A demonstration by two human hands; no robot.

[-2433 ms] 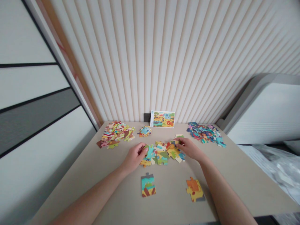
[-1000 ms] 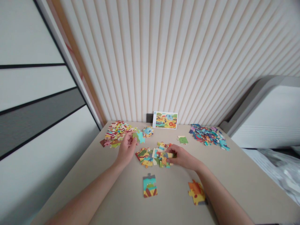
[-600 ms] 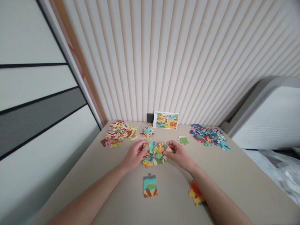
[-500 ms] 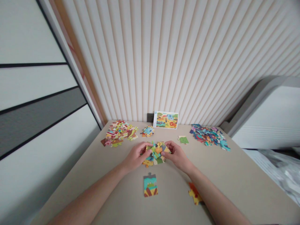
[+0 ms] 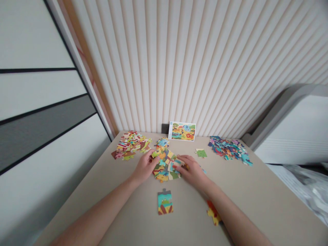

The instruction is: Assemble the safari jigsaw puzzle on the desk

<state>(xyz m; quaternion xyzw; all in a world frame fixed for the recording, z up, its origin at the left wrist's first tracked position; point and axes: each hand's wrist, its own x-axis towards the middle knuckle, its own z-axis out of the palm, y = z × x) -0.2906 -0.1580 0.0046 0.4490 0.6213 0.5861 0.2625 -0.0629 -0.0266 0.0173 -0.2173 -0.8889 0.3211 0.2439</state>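
Note:
My left hand (image 5: 144, 168) pinches a yellow-green jigsaw piece (image 5: 155, 154) at the left side of a loose heap of jigsaw pieces (image 5: 161, 172) mid-table. On the heap's right side, my right hand (image 5: 191, 170) is closed on a pale jigsaw piece (image 5: 177, 163) with blue and red on it. More pieces show beneath this hand, partly hidden by the fingers. Nearer to me lies a crocodile piece (image 5: 165, 202), apart from the heap. Under my right forearm, a red and yellow piece (image 5: 213, 212) is partly covered.
A picture card (image 5: 182, 131) leans on the ribbed wall by a dark socket (image 5: 165, 128). A small stack of pieces (image 5: 163, 142) sits before it. Larger piles lie at the back left (image 5: 132, 145) and back right (image 5: 229, 148). A green piece (image 5: 201, 153) lies alone.
My hands have moved slightly apart, and the pieces between them are spread wider. A pale piece with blue and red now shows in my right hand.

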